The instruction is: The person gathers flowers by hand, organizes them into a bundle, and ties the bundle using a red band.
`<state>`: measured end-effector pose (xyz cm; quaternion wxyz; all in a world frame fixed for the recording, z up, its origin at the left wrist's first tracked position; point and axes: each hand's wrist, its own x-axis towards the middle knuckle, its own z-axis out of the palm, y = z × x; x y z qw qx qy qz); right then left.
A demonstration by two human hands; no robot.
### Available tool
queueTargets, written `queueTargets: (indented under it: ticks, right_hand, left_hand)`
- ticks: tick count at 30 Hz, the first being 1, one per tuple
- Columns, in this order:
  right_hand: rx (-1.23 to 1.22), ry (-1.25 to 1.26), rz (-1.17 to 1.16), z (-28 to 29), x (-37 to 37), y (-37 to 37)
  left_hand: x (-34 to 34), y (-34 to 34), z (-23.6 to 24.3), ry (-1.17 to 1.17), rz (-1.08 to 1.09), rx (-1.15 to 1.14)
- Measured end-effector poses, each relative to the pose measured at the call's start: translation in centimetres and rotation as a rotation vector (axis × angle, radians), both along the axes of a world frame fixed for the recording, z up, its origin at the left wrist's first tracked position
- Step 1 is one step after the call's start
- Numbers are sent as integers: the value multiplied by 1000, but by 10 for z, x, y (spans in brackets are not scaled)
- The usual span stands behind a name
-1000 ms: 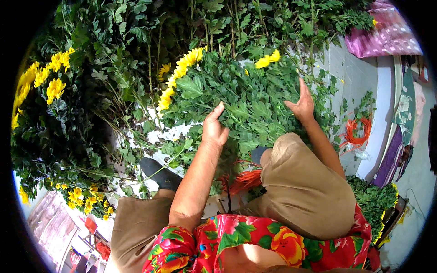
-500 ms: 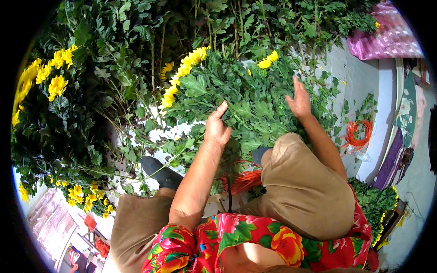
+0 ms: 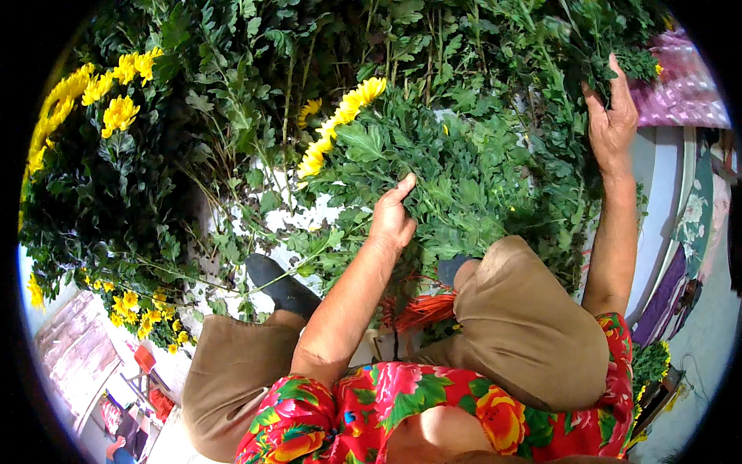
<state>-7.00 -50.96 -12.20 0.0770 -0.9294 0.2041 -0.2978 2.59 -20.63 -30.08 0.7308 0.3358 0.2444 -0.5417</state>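
My left hand (image 3: 393,216) is closed at the near side of a leafy bunch of chrysanthemums (image 3: 456,182); the thumb lies on top and the other fingers are hidden beneath the leaves. A slanting row of yellow blooms (image 3: 340,124) edges the bunch on its left. At the upper right, my right hand (image 3: 614,120) is stretched out with thumb and forefinger apart, its tips among dark green chrysanthemum stems (image 3: 587,46). Whether any stem is pinched there is hard to see.
Chrysanthemum stems (image 3: 239,100) lie thickly along the far side, with more yellow blooms (image 3: 120,116) at far left. Orange twine (image 3: 421,311) lies between my legs. A pink-purple cloth (image 3: 680,81) is at upper right, a folding chair (image 3: 147,371) at lower left.
My right hand has moved from the bunch's right side up and right to the stems near the pink-purple cloth. My left hand keeps its hold. A yellow bloom above the bunch no longer shows.
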Motion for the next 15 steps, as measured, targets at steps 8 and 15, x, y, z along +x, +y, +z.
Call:
queueTargets:
  ticks: [8, 15]
  right_hand:
    - [445, 438, 389, -28, -12, 118]
    - [543, 312, 434, -92, -12, 160]
  left_hand:
    - [-2, -2, -14, -13, 100, 125]
    - [-5, 2, 1, 20, 25, -209]
